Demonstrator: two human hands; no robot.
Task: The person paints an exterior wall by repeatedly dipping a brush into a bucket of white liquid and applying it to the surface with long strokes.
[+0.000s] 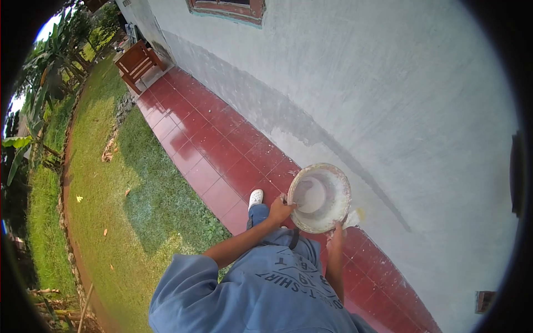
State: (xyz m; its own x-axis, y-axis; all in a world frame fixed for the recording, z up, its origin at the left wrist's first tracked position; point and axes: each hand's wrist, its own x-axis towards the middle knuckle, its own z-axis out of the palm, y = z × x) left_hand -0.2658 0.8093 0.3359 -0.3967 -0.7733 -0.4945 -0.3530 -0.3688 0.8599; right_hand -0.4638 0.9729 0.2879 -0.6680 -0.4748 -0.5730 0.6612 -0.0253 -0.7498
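A round basin [340, 213], pale inside and smeared with dried whitish stuff on its rim, is held in front of my body above the red tiles. My left hand [282, 210] grips its left rim, the thumb over the edge. At the lower right rim, my right hand [336, 237] is closed on the basin's edge. A little whitish liquid or paste seems to lie at the bottom; its depth I cannot tell.
The pale wall [388, 100] rises close on the right, with a window [236, 10] above. Red tiled walkway [222, 147] runs beside it, speckled with white. A wooden chair [137, 65] stands at its far end. Grass [105, 194] borders the left.
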